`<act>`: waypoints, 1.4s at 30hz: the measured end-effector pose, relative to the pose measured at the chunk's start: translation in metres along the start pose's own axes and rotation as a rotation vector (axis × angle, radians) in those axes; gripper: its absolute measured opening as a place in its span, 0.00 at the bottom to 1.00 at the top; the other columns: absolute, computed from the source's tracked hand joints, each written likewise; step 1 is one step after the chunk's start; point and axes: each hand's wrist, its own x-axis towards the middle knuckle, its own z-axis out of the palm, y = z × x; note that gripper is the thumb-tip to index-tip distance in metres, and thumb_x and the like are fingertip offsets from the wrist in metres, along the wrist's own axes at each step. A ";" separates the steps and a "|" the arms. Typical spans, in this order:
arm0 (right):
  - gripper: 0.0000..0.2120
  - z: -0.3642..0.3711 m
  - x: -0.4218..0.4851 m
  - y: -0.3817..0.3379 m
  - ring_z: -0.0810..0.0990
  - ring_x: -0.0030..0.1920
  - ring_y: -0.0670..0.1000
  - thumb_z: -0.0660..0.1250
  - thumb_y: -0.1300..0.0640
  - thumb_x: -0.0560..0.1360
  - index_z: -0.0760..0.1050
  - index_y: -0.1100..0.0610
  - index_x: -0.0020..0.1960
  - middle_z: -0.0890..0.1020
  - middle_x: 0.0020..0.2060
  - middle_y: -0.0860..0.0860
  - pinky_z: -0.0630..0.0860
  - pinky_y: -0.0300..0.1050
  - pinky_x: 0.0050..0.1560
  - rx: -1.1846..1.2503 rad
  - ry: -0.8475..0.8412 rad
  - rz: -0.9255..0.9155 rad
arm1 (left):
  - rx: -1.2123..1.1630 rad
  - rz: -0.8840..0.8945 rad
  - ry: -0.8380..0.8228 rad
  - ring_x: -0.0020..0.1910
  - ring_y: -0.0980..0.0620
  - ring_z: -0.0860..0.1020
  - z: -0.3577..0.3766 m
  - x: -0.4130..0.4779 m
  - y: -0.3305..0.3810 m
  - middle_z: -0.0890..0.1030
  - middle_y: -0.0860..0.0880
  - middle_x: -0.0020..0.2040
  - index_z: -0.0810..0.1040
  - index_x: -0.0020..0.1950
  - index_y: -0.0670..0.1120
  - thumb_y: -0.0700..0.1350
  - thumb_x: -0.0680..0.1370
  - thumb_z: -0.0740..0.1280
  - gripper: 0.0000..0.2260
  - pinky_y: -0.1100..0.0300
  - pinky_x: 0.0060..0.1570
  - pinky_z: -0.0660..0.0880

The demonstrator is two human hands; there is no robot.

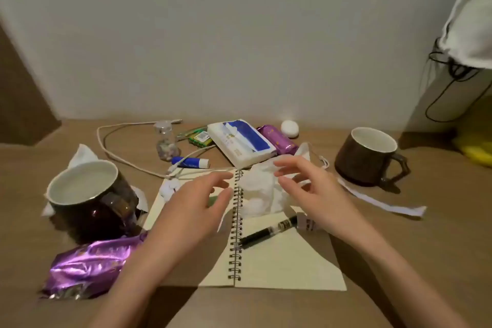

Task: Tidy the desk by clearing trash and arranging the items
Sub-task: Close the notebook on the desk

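My left hand and right hand: both bare. Forearms bare too, all the way to the bottom edge of view. Fingers slim, slightly motion-blurred; nail detail not readable.

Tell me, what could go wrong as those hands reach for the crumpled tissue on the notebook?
Grabbing the crumpled tissue could nudge the black pen lying loose beside it on the notebook, so it might roll off. The arm behind the left hand passes close to the left mug; a sideways sweep might tip it, and its contents are unclear. The white cable by the notebook's top edge could snag.
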 end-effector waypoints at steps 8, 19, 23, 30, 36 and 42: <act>0.20 0.027 -0.013 0.012 0.74 0.57 0.45 0.63 0.44 0.77 0.68 0.43 0.68 0.78 0.57 0.43 0.76 0.47 0.52 -0.502 -0.035 -0.065 | 0.374 0.119 0.025 0.62 0.51 0.70 0.028 -0.017 -0.014 0.73 0.54 0.65 0.72 0.66 0.56 0.57 0.78 0.58 0.17 0.53 0.62 0.67; 0.07 0.030 -0.004 -0.008 0.79 0.41 0.48 0.64 0.53 0.77 0.81 0.51 0.48 0.83 0.43 0.47 0.78 0.48 0.40 -0.599 0.171 -0.105 | 0.416 0.171 0.059 0.64 0.50 0.68 0.033 -0.023 -0.021 0.73 0.53 0.65 0.71 0.67 0.55 0.56 0.80 0.54 0.17 0.54 0.62 0.64; 0.04 -0.002 -0.022 -0.016 0.76 0.43 0.45 0.65 0.54 0.77 0.78 0.51 0.47 0.80 0.43 0.44 0.74 0.39 0.37 -0.599 0.377 -0.170 | 0.414 0.196 0.061 0.64 0.51 0.68 0.032 -0.023 -0.023 0.72 0.54 0.66 0.70 0.68 0.54 0.54 0.81 0.54 0.17 0.54 0.62 0.64; 0.04 -0.054 -0.063 0.020 0.74 0.42 0.50 0.61 0.56 0.77 0.72 0.54 0.43 0.78 0.44 0.49 0.75 0.46 0.37 -0.774 0.484 0.026 | 0.417 0.199 0.058 0.64 0.52 0.68 0.033 -0.021 -0.024 0.72 0.54 0.67 0.69 0.69 0.54 0.52 0.81 0.53 0.17 0.54 0.62 0.65; 0.11 -0.058 -0.079 0.046 0.71 0.57 0.51 0.62 0.55 0.76 0.74 0.50 0.58 0.74 0.58 0.51 0.76 0.46 0.51 -0.857 0.384 0.226 | 0.408 0.229 0.018 0.66 0.54 0.66 0.030 -0.023 -0.026 0.70 0.55 0.68 0.67 0.71 0.54 0.51 0.82 0.52 0.18 0.57 0.65 0.65; 0.16 -0.030 -0.079 0.015 0.62 0.68 0.49 0.61 0.52 0.77 0.72 0.48 0.64 0.70 0.67 0.47 0.63 0.49 0.66 -0.728 0.384 -0.001 | 0.476 0.319 0.000 0.67 0.54 0.67 0.018 -0.025 -0.034 0.72 0.54 0.67 0.69 0.70 0.54 0.52 0.81 0.53 0.18 0.57 0.68 0.61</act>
